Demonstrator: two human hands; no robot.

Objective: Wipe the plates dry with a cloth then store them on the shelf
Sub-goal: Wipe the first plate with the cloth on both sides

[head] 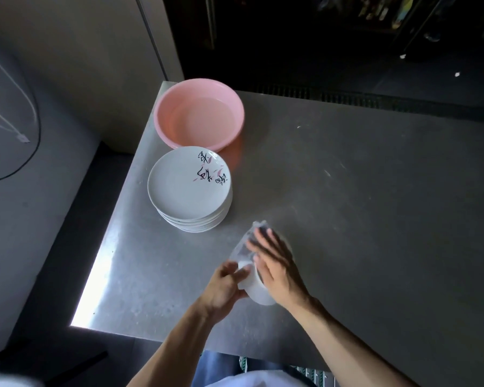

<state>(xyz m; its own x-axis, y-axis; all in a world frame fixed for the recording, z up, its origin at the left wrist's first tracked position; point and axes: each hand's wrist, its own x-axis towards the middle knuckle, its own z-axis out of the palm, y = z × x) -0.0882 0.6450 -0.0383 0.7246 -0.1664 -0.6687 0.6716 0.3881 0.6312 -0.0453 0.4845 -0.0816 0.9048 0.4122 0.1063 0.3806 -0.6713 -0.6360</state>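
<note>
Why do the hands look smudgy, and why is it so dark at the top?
Head view: the right hand and cloth are motion-blurred, the stack of plates is sharp; the background beyond the table is underlit, while its left edge catches bright glare.

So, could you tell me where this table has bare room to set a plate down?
The table is bare on its right half, beside the pink basin and plate stack. A strip along its near left edge is free. The far left corner is crowded; left hand and right hand fill the near middle.
</note>
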